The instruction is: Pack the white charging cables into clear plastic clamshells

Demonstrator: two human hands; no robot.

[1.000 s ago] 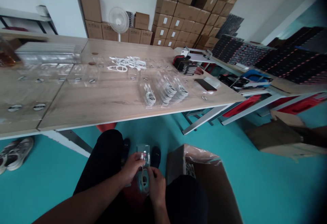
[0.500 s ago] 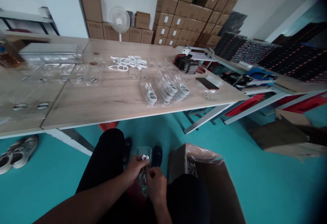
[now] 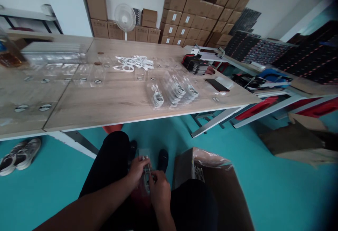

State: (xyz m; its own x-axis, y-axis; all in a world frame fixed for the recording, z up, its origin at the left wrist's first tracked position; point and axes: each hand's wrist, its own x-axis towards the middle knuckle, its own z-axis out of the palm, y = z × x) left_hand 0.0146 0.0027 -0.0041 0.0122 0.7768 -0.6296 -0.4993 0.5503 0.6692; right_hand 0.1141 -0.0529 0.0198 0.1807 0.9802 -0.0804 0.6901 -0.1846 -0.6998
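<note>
The left hand (image 3: 136,170) has its thumb and fingers closed on the connector end of a white, looped cable (image 3: 146,180), which is over a clear plastic tray (image 3: 144,152) between the person's knees, below the light wooden table (image 3: 92,101). The right hand (image 3: 160,188), with fingers bent, is at the cable's side; whether it grips, I cannot tell.

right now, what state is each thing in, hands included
held cable: looped
left hand: closed on held cable
right hand: at held cable, grip unclear
loose cables: heaped, untidy
packaged cables: coiled, in clear plastic
nearest carton: open on top
phone: lying flat
fan: upright, spinning unclear
sneakers: unworn
</note>
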